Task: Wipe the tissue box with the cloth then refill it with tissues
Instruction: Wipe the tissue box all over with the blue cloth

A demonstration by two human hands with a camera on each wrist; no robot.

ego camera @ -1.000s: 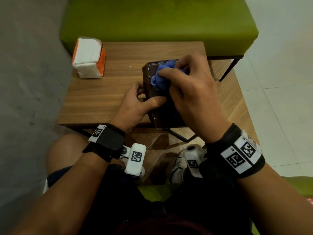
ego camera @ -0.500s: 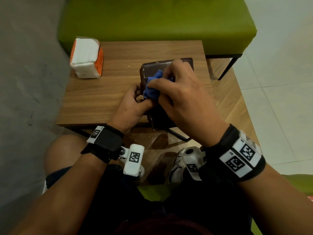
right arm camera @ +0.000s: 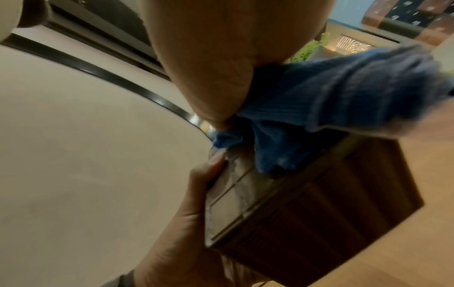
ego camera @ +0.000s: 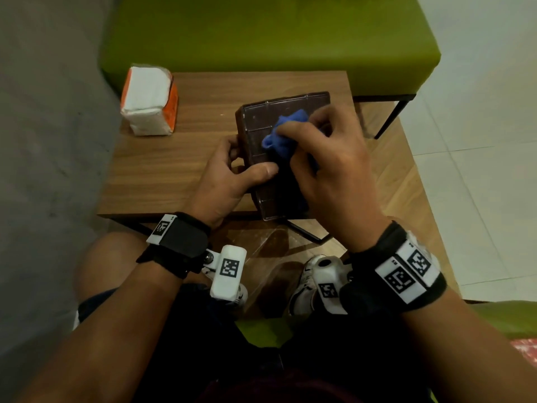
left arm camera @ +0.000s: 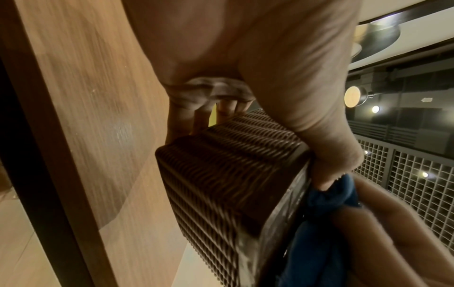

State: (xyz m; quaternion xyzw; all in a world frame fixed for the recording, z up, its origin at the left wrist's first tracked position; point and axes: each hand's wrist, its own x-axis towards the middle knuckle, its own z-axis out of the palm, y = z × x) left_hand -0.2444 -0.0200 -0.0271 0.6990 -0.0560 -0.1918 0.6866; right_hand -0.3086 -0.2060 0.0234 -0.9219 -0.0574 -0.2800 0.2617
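A dark brown tissue box (ego camera: 261,123) with woven sides (left arm camera: 221,174) stands on the wooden table (ego camera: 174,158) near its front right corner, its gridded flat face turned up. My left hand (ego camera: 232,173) grips the box's left side, thumb on the top face. My right hand (ego camera: 322,158) holds a bunched blue cloth (ego camera: 282,138) and presses it onto the top face (right arm camera: 236,192). The cloth (right arm camera: 331,93) bulges out past my right thumb. A wrapped pack of white tissues (ego camera: 149,100) with orange sides sits at the table's back left.
A green upholstered bench (ego camera: 261,33) stands behind the table. A grey wall (ego camera: 43,141) runs along the left. The box's near end overhangs the table's front edge above my knees and white shoes (ego camera: 305,283). Pale tiled floor (ego camera: 479,141) lies to the right.
My right hand rubbed the cloth toward me and then back out, so it now lies nearer the box's middle. The left hand kept its grip on the box's side.
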